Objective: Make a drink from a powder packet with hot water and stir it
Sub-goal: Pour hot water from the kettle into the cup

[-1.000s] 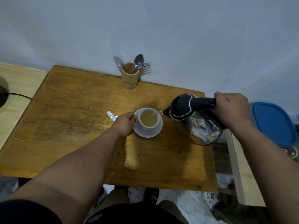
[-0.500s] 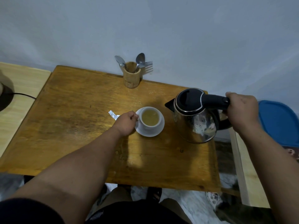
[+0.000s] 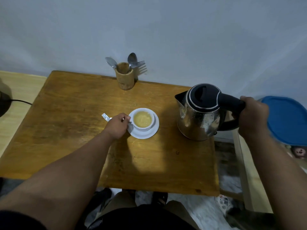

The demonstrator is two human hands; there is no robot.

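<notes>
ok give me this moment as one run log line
left hand at white cup handle | right hand grips upright steel kettle | cup filled, yellowish | unstirred

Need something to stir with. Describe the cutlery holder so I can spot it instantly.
Follow the wooden table to its far edge, against the wall. The wooden cutlery holder stands there, behind the cup: the only upright cylinder, with spoons and a fork sticking out.

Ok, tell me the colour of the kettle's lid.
Black, above a shiny steel body; the kettle shows clearly in the head view.
</notes>
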